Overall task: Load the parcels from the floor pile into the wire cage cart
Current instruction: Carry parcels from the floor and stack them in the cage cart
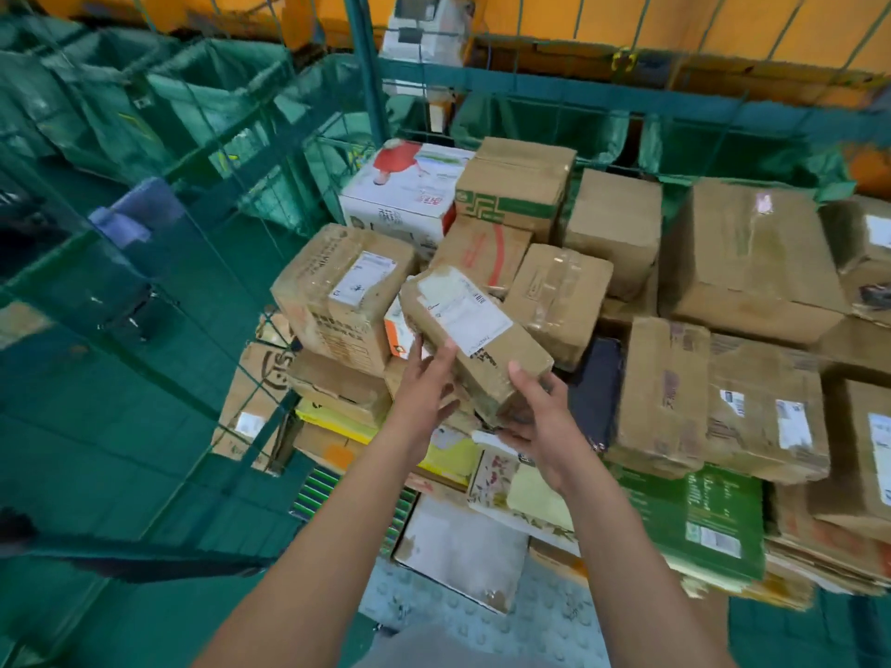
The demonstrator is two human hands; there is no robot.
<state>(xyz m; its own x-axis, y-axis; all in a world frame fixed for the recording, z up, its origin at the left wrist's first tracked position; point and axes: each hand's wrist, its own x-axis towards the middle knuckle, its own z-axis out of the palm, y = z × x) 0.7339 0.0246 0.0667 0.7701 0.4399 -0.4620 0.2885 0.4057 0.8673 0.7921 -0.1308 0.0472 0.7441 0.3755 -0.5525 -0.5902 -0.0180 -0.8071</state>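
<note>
Over the stacked boxes inside the wire cage cart [366,118], I held a long brown parcel [475,337] in both hands. My right hand [535,417] cupped its near end from below, the thumb lying up along the near face and the fingers curled under the bottom corner, so that grip was closed on the box and took most of the weight, as far as I could judge. My left hand [426,383] lay against the left side with the fingers nearly straight, pressing and steadying rather than clasping. I judged that this split suited the job: one hand bore the load while the other aimed it.

The parcel was clear of the pile, hanging just above the gap between the labelled carton [344,291] on the left and the taped carton [559,301] on the right. Its long axis ran from my hands away and to the upper left, the far end raised a little and pointing toward the white carton with the red picture [400,195]. The face with the white shipping label [463,306] was turned up toward me, probably so that it could be read once set down. The boxes around it were packed close and lay at mixed angles, so I reckoned that a long, narrow parcel would best go down lengthwise into that gap.
</note>
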